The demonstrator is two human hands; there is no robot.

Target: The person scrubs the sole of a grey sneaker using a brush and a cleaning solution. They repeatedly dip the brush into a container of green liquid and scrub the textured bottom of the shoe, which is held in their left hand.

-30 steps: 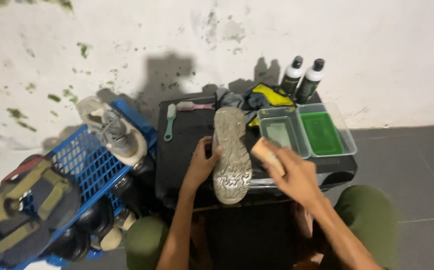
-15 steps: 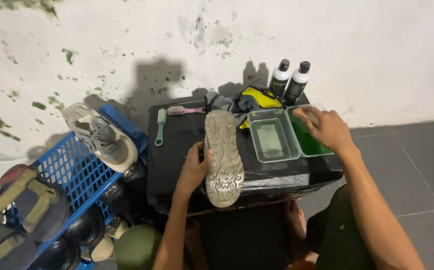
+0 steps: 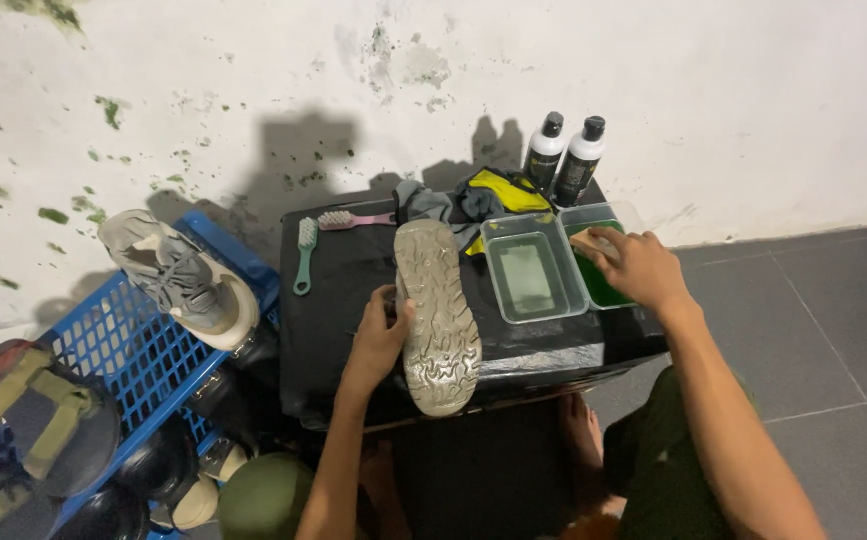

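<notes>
Head view: my left hand (image 3: 378, 335) grips the shoe (image 3: 437, 315) by its side, sole up, lying from the middle of the bench (image 3: 338, 290) out over its front edge. A second ago my right hand (image 3: 638, 268) was at the sole with the tan brush (image 3: 583, 240); now it has gone to the back right corner, fingers curled round the brush, pressing it into the green-liquid tub (image 3: 603, 275). By my reckoning that means a pause in scrubbing to wet the brush — the sole looks grimy yet, so the cleaning seems far from finished.

Just left of the green tub sits a clear tub (image 3: 533, 270) of cloudy water, touching it. Behind them, at the back edge, two dark bottles (image 3: 563, 160) stand upright beside a heap of grey and yellow cloths (image 3: 478, 200). Two toothbrush-like brushes — one green (image 3: 303, 255), one pink (image 3: 353, 219) — lie near the back left corner.

The bench is a black-covered box against a stained white wall (image 3: 653, 70). To its left a blue crate (image 3: 133, 360) carries a grey shoe (image 3: 178, 275); more footwear lies below. Grey floor tiles (image 3: 813, 300) spread right.
</notes>
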